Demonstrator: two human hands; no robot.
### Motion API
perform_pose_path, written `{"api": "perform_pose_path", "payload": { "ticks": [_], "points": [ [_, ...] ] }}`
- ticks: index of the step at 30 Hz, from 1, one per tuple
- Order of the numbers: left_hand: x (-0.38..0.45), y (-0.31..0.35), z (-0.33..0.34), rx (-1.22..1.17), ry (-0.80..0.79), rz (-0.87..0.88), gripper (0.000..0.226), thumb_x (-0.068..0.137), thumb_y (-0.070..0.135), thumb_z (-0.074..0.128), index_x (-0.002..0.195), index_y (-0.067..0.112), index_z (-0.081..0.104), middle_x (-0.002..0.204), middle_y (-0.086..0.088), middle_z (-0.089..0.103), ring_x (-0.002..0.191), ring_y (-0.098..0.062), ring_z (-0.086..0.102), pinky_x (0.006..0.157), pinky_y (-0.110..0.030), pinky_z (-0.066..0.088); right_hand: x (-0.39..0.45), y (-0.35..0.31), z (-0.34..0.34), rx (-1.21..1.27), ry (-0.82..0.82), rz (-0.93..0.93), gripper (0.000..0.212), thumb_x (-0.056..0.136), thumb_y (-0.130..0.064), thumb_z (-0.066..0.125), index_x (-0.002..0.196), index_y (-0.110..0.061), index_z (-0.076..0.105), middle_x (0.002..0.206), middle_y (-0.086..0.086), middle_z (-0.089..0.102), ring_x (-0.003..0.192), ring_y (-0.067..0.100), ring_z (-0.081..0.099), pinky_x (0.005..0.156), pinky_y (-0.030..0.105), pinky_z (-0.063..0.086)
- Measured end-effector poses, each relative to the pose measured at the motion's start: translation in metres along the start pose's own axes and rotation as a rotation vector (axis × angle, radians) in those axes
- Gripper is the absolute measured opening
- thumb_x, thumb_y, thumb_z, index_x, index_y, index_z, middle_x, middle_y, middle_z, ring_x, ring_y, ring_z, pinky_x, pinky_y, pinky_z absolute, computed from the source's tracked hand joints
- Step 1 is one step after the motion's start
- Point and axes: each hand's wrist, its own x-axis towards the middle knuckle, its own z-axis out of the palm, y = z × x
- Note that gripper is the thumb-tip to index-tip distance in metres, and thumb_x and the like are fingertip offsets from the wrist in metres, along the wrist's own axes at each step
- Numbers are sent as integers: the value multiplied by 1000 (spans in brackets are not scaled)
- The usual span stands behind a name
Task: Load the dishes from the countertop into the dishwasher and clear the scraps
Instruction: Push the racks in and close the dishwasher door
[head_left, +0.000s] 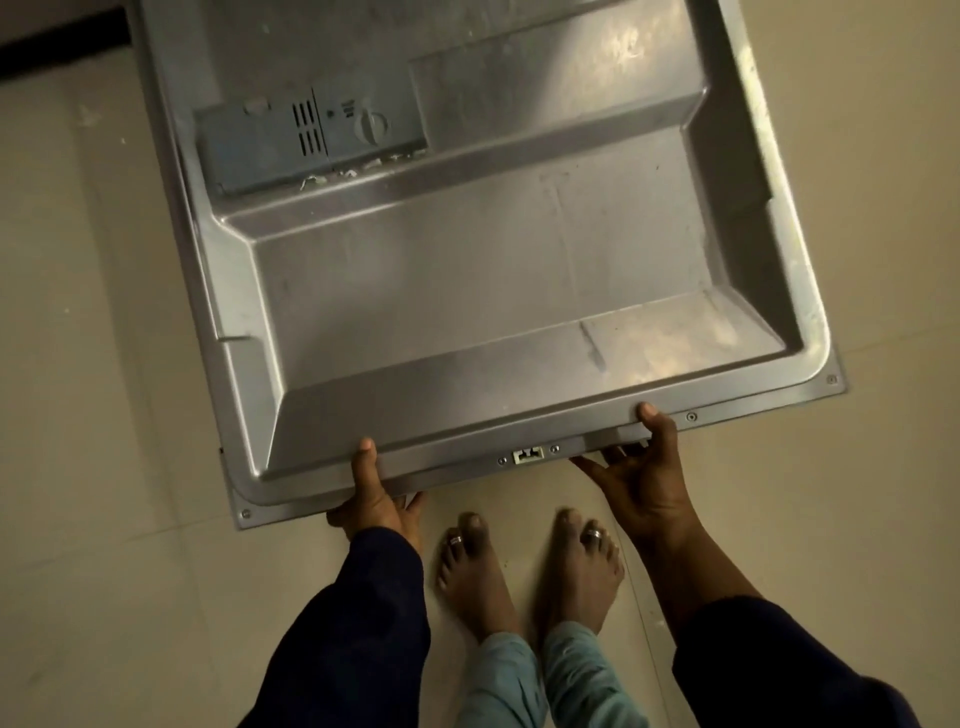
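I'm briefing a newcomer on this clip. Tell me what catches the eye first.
The open dishwasher door fills most of the view, its steel inner face up, with the detergent dispenser at upper left. Both hands grip its near edge, thumbs on top: left hand, right hand. Bare feet stand on the tile floor below.

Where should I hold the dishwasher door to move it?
Hold the door by its free near edge, either side of the latch, coming from the front. That rim is a flat lip: thumbs go on top, fingers underneath, as the left hand and right hand do now. The far edge probably hinges.
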Motion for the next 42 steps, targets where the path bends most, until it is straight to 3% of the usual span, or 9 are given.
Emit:
{"api": "perform_pose_path", "payload": {
  "ticks": [8,12,15,19,27,33,36,38,42],
  "points": [
    [-40,28,-1,115,125,-46,83,76,34,70,137,20,16,141,-14,35,126,-35,42,99,-60,39,-40,-20,18,-79,71,-29,101,23,-51,87,113,-21,52,120,12,54,111,29,54,62,36,58],
    [-88,62,1,135,202,-44,89,71,39,74,136,19,17,143,-15,32,126,-36,42,98,-61,39,-83,-43,43,-75,103,3,80,50,-34,75,122,-12,48,127,18,52,104,27,55,70,41,52],
    [-139,99,6,170,268,-52,98,62,51,76,136,18,22,141,-17,36,121,-37,47,93,-57,45,-125,-68,67,-120,105,-9,91,56,-46,80,131,-8,41,122,13,57,107,27,56,80,44,49],
    [-207,149,17,66,386,77,113,48,68,72,139,26,19,141,-15,34,121,-40,45,94,-59,42,-181,-111,118,-201,122,-127,66,63,-46,69,118,-15,50,115,11,62,105,27,60,73,36,53],
    [-336,279,55,139,186,505,89,87,35,58,147,17,-6,156,-6,2,141,-33,16,116,-42,13,-264,-209,241,-232,31,-289,84,68,-42,75,135,-13,32,130,11,49,109,28,58,62,31,55],
    [-374,358,82,137,38,439,99,83,34,63,145,27,-14,155,-10,5,138,-38,22,110,-53,28,-289,-265,315,-194,7,-180,88,72,-30,77,141,-16,24,133,18,43,116,38,51,74,47,56],
    [-388,385,94,90,-49,373,93,88,23,58,143,34,-16,143,0,31,117,-26,47,92,-52,46,-292,-286,342,-227,-61,-138,99,60,-32,81,140,-13,27,136,20,40,117,41,48,59,44,56],
    [-399,401,106,32,-129,361,84,93,10,49,143,38,-12,129,6,38,97,-18,48,83,-46,48,-292,-301,362,-243,-116,-145,84,72,-25,76,138,-10,26,137,23,38,117,42,48,57,43,55],
    [-409,448,137,111,-161,431,90,90,-1,49,142,39,-12,138,-3,29,104,-25,48,92,-51,47,-292,-335,414,-309,-139,-191,61,88,-17,63,137,-6,27,135,24,41,117,40,51,69,43,56]
  ]
}}
